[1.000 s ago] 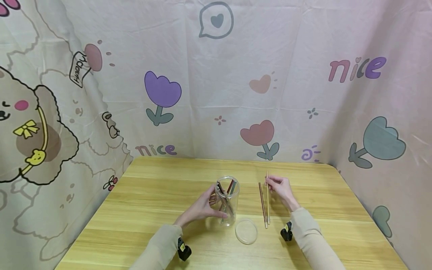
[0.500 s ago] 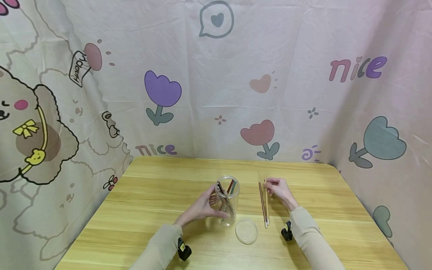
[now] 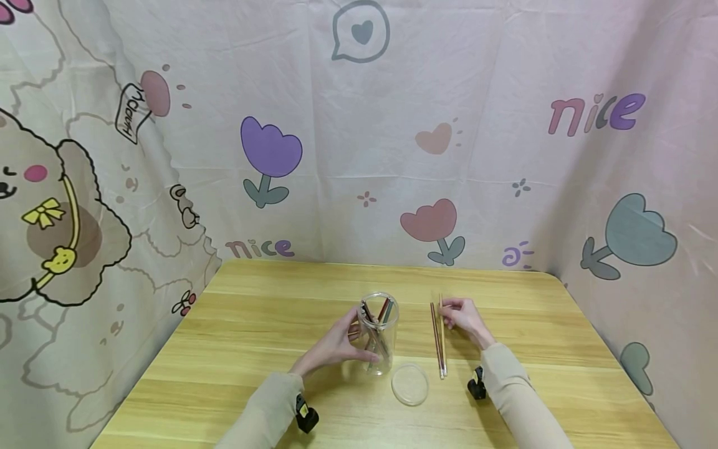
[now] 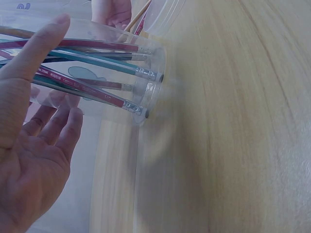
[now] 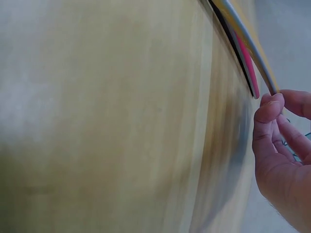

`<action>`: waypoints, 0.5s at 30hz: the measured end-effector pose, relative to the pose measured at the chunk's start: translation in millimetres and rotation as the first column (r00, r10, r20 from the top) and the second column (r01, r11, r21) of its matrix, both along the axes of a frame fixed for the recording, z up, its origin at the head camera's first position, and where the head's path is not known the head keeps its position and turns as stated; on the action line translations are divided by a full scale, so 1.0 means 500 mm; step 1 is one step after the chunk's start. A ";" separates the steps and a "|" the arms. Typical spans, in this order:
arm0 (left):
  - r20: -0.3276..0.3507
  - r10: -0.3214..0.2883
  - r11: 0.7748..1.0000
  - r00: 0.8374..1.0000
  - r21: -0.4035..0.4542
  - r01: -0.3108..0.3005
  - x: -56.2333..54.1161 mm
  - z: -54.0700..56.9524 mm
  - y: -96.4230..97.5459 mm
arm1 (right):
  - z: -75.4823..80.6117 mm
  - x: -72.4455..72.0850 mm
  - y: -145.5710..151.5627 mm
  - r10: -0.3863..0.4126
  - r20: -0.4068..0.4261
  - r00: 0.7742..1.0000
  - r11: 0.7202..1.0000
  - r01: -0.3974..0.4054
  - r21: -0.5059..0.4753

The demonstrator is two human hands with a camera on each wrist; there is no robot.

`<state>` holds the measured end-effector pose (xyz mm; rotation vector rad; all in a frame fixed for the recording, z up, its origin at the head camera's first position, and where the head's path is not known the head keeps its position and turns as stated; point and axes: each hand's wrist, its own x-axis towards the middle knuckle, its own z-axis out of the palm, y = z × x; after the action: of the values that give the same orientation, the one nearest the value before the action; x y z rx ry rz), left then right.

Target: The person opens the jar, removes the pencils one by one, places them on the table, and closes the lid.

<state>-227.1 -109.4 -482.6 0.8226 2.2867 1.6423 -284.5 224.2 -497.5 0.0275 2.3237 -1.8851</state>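
Note:
My left hand [image 3: 335, 342] grips a clear jar [image 3: 392, 343], thumb on its near side and fingers round the far side. Several pencils [image 4: 97, 60] stand slanted in the jar, red, green and dark ones among them, their metal-banded ends at the bottom. My right hand [image 3: 463, 316] pinches a yellow pencil [image 3: 441, 330] by its far end between thumb and fingers. Close along its left side lies a red pencil [image 3: 434, 324] on the table. In the right wrist view a black pencil [image 5: 236, 46] shows beside a red one [image 5: 249, 70].
A round clear lid [image 3: 410, 385] lies on the wooden table [image 3: 252, 312], just right of the jar's base and in front of it. A printed cloth [image 3: 348, 137] hangs behind the table and along both sides.
My right hand has shifted slightly left and nearer, bringing the yellow pencil closer alongside the red one. The left hand and the jar have stayed in place.

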 end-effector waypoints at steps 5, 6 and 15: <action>-0.004 -0.002 1.000 1.000 0.000 0.002 0.000 0.000 0.000 | -0.004 0.000 0.000 0.011 0.001 1.000 0.999 -0.011 0.041; -0.004 -0.002 1.000 1.000 0.001 0.002 0.000 0.000 0.000 | -0.005 0.000 0.001 0.014 0.002 1.000 0.999 -0.014 0.047; -0.010 -0.009 1.000 1.000 0.003 0.009 -0.001 -0.002 0.001 | -0.014 -0.006 -0.001 0.027 0.014 1.000 0.996 -0.028 0.086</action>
<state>-227.8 -109.0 -483.4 0.8428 2.2849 1.6417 -287.7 223.5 -504.3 0.0167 2.3825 -1.7660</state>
